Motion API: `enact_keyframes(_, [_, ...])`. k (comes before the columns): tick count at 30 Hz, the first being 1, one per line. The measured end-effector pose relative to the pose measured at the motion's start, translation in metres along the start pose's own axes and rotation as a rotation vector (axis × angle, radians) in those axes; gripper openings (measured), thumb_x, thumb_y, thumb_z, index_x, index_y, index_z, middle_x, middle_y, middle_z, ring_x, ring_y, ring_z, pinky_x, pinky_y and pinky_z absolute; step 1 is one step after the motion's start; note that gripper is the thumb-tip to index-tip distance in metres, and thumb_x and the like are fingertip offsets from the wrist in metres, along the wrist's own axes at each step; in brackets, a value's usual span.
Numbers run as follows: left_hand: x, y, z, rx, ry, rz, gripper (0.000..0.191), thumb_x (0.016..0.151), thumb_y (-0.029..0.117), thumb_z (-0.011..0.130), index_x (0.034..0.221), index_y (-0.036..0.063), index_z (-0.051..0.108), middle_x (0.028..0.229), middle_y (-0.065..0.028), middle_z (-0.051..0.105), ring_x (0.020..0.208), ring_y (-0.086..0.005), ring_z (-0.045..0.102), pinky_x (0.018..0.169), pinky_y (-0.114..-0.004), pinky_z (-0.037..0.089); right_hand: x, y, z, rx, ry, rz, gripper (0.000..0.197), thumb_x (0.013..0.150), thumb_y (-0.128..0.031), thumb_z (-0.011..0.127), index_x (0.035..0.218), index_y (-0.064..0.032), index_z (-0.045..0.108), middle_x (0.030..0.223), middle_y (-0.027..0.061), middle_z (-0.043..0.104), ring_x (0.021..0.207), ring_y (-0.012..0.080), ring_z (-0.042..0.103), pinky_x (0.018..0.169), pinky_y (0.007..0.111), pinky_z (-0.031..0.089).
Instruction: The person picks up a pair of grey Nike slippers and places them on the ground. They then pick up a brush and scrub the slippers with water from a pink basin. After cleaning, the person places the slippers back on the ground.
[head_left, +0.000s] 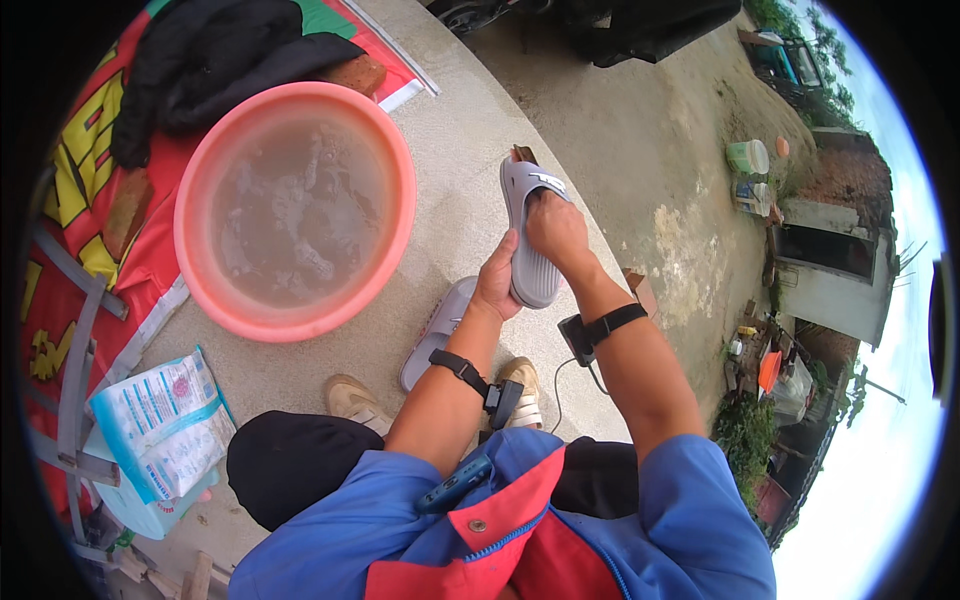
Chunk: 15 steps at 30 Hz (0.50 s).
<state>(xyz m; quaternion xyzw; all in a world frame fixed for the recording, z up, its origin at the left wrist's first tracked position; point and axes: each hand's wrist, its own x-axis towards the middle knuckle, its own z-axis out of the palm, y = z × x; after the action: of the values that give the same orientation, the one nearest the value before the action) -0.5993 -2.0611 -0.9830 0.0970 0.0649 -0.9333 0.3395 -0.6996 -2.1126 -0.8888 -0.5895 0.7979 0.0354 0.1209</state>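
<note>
My left hand grips a grey slide sandal by the edge and underside of its heel. My right hand is curled above the footbed, with its fingers tucked under the strap, which carries raised white lettering. A brown brush-like piece sticks out past the toe end, in line with that hand; the grip on it is hidden by the strap. The matching grey sandal rests on the concrete, partly behind my left forearm. To the left stands a pink plastic basin of cloudy, sudsy water.
A blue-and-white printed plastic bag lies at the lower left. Dark cloth, bricks and metal strips lie on a red banner. My shoes are below the basin. The concrete ledge ends just right of the sandal.
</note>
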Motion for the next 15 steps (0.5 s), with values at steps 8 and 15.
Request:
enact_keyframes(8, [0.005, 0.013, 0.01, 0.026, -0.031, 0.062, 0.062, 0.1, 0.045, 0.06, 0.147, 0.0074, 0.044, 0.139, -0.0107, 0.058, 0.126, -0.0238, 0.057, 0.109, -0.04, 0.044, -0.006, 0.019, 0.003, -0.045, 0.017, 0.071, 0.033, 0.096, -0.021, 0.05, 0.121, -0.0011, 0.06, 0.085, 0.0308, 0.07, 0.082, 0.0485, 0.07, 0.081, 0.056, 0.055])
enact_keyframes(15, [-0.017, 0.022, 0.003, -0.128, 0.018, 0.033, 0.061, 0.101, 0.048, 0.056, 0.147, 0.0082, 0.044, 0.137, -0.0116, 0.06, 0.123, -0.0255, 0.06, 0.104, -0.043, 0.05, -0.044, 0.001, -0.003, 0.214, -0.041, -0.05, 0.038, 0.099, -0.026, 0.047, 0.125, -0.0015, 0.058, 0.096, 0.0303, 0.07, 0.088, 0.0497, 0.067, 0.087, 0.057, 0.051])
